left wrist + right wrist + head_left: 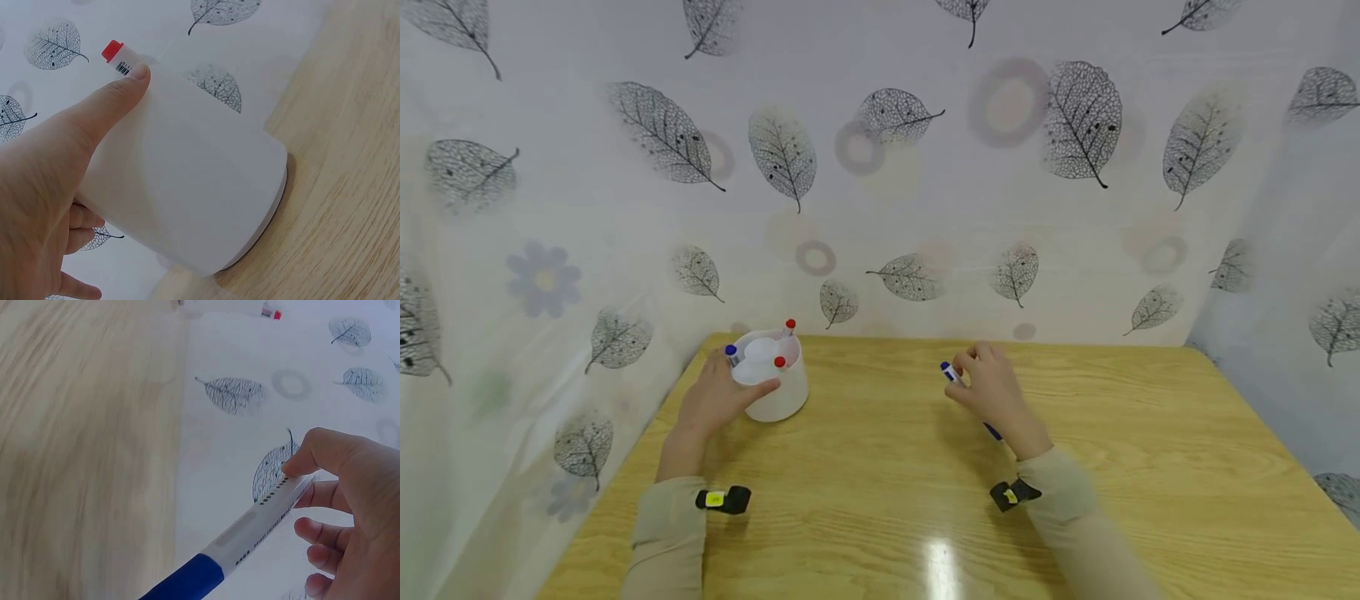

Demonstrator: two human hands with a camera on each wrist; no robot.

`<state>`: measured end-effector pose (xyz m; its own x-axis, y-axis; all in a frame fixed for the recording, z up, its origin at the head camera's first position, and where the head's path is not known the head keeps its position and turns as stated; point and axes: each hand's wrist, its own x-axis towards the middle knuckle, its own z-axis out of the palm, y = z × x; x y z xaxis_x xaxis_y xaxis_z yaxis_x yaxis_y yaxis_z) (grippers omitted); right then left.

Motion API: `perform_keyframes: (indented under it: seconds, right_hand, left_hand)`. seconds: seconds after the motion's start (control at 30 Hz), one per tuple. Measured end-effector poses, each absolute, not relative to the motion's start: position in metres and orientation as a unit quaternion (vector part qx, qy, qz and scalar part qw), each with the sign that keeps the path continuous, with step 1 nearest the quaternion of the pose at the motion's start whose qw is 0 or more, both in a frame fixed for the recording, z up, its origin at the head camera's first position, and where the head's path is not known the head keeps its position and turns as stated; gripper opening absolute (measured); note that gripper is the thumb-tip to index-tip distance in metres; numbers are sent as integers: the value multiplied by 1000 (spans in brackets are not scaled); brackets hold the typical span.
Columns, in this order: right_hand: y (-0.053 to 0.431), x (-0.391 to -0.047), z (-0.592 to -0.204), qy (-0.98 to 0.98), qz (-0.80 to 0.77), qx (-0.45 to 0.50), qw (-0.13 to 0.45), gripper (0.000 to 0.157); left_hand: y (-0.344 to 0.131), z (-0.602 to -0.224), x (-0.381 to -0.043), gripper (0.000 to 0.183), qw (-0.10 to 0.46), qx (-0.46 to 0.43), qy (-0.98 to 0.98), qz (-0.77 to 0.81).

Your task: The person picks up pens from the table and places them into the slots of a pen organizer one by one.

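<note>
My left hand [713, 396] grips a white round pen holder [778, 400] standing on the table at the left. In the left wrist view its thumb [119, 97] lies along the holder's wall up to the rim, and the other fingers are partly hidden behind. Out of the holder stick two red-ended markers [790, 325] and a blue-ended marker [732, 354]. Over the table, right of centre, my right hand [995, 390] pinches a white marker [259, 522] near one end between thumb and fingers. Its blue cap [187, 578] points away from the fingertips in the right wrist view.
The wooden table [865, 483] reaches back to a pale leaf-patterned sheet [880, 200] hanging behind and at both sides. Black wrist cameras [724, 500] are strapped at both sleeves. Light glares off the table's near middle.
</note>
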<state>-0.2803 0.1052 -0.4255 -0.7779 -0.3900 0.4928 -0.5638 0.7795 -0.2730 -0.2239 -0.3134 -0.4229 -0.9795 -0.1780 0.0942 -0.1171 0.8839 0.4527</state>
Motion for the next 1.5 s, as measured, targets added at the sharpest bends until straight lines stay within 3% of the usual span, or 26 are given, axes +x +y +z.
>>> perform_keyframes:
  seconds: [0.83,1.23,1.5]
  right_hand:
    - [-4,-263,-391,-810,293,373,345,8]
    - [-41,-249,-380,-788,322,377,366,10]
    - [-57,-247,-377,-782,348,390,340,13]
  left_hand:
    - [-311,-424,-224,128,64,84,-967,-231]
    - [-311,-425,-226,130,62,87,-967,-231]
    - [-313,-425,-225,128,63,80,-968,-230]
